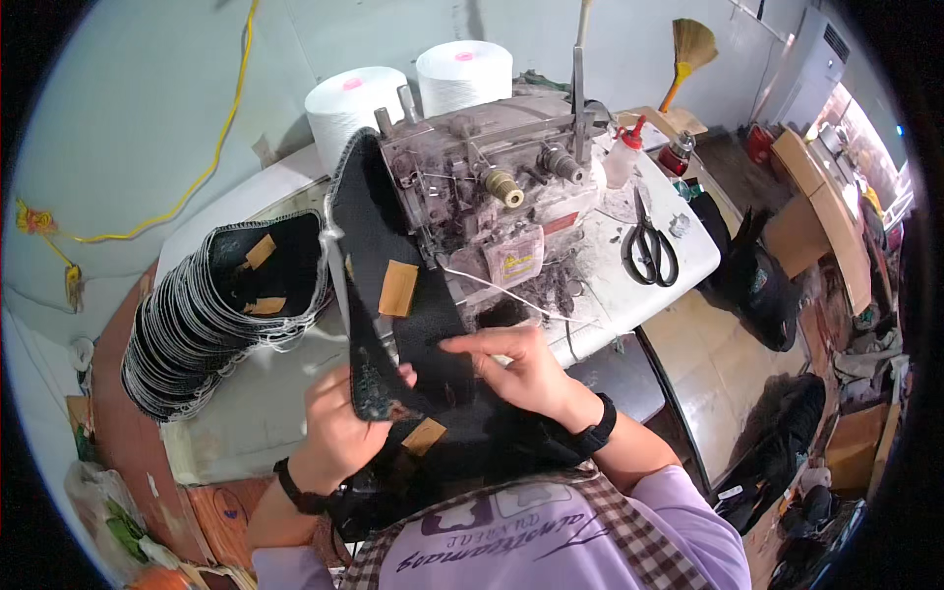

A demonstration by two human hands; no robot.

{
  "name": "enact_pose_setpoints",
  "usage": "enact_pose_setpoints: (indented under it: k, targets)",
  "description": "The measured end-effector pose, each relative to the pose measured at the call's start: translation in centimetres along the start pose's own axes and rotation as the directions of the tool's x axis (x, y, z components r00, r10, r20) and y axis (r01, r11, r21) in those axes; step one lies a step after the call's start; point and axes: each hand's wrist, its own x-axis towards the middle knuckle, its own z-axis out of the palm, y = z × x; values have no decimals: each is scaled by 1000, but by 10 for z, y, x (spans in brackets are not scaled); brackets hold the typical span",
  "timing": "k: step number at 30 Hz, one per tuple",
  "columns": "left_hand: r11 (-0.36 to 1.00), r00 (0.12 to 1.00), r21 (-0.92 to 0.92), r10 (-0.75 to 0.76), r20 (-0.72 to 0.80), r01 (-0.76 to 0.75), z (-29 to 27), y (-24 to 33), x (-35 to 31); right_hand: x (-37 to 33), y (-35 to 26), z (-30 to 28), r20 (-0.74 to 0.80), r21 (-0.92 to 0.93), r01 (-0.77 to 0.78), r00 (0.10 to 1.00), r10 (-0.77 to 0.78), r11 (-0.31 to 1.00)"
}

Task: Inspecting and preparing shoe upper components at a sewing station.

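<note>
Person wears a lilac short-sleeved top with dark purple lettering, under a brown-and-white checked bib. Black band on left wrist (295, 489); black band on right wrist (597, 425). Forearms bare, no gloves.

Two white thread cones (356, 108) behind one grey sewing machine (487, 187). One pair of black scissors (650, 249), one clear squeeze bottle with a red cap (623, 157) and one straw broom (691, 47) off to the right. One leaning stack of black fabric pieces (211, 315), too many to count. Four tan tags (397, 288) visible on black fabric. One yellow cord (211, 162) along the wall. Two hands, left hand (344, 428) and right hand (521, 369), each wrist with one black band.
</note>
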Motion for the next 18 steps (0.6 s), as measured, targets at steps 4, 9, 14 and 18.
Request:
enact_pose_setpoints:
  k: [4, 9, 14, 18]
  targets:
    - [974, 999, 227, -10, 42, 0, 3, -11, 20, -2, -7, -1, -99, -109, 175, 978, -185, 979]
    - [988, 999, 152, -4, 43, -3, -3, -17, 23, -4, -16, 6, -79, -286, 266, 951, -299, 921]
    - [745, 897, -522, -430, 101, 415, -6, 7, 9, -6, 2, 16, -12, -432, 297, 942, -334, 852]
    - [-17, 811, -928, -482, 333, 371, -4, -10, 28, -5, 18, 12, -94, -557, 229, 938, -335, 798]
